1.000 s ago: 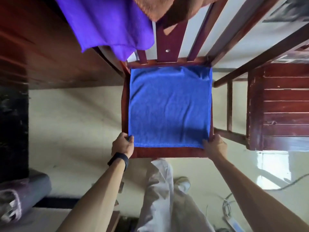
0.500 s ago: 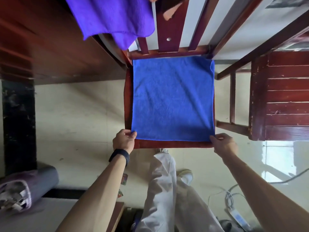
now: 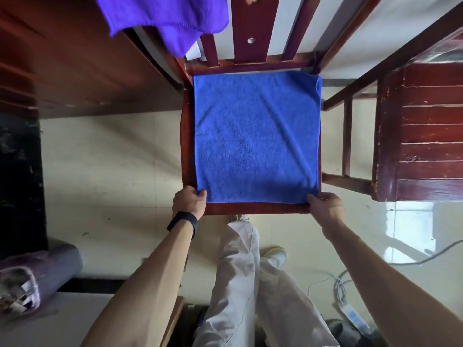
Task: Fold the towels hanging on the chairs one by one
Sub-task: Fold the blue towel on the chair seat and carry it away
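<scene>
A blue towel [image 3: 256, 136] lies spread flat and square on the seat of a dark red wooden chair [image 3: 255, 209]. My left hand [image 3: 189, 201] pinches the towel's near left corner. My right hand [image 3: 325, 206] pinches its near right corner. A purple towel [image 3: 165, 18] hangs over the chair's backrest at the upper left. Only a sliver of something orange shows at the top edge above the backrest.
A second red wooden chair [image 3: 426, 131] stands close on the right. A dark wooden table top [image 3: 62, 66] reaches in from the upper left. My legs in pale trousers [image 3: 240, 284] stand before the chair. Cables and a power strip [image 3: 350, 316] lie on the floor at lower right.
The towel has been pulled smoother and squarer on the seat. Both hands stay at its near corners. The view has tilted down, so the orange cloth has almost left the frame.
</scene>
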`<act>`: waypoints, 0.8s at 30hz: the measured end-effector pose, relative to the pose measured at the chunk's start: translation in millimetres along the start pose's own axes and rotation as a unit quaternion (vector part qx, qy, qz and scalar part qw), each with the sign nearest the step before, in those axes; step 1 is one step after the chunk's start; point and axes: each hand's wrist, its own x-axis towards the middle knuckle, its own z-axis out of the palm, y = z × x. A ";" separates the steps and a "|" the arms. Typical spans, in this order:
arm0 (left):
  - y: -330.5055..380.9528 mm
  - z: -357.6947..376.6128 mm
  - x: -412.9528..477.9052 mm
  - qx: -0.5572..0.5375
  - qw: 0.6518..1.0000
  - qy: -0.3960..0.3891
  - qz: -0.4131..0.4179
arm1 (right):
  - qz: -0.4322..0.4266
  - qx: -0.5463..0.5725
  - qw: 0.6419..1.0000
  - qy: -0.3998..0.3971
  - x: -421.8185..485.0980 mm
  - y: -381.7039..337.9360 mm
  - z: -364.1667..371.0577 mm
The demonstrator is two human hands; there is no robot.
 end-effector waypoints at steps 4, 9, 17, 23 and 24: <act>-3.6 -3.5 -1.6 -0.144 0.989 -0.027 -0.020 | 0.001 0.081 0.996 -0.040 -0.6 -1.0 -7.5; -3.8 -41.8 -33.4 -0.332 0.941 -0.036 -0.054 | 0.023 0.255 0.963 -0.085 -23.8 -7.8 -46.0; 30.3 -130.0 -135.6 -0.414 0.909 -0.040 -0.017 | -0.016 0.357 0.927 -0.117 -120.4 -21.6 -151.1; 48.5 -189.7 -225.9 -0.370 0.916 -0.148 0.055 | -0.108 0.348 0.929 -0.065 -199.1 -9.2 -240.9; 48.4 -195.7 -235.6 -0.352 0.921 -0.155 0.062 | -0.127 0.324 0.936 -0.059 -207.9 -2.8 -250.9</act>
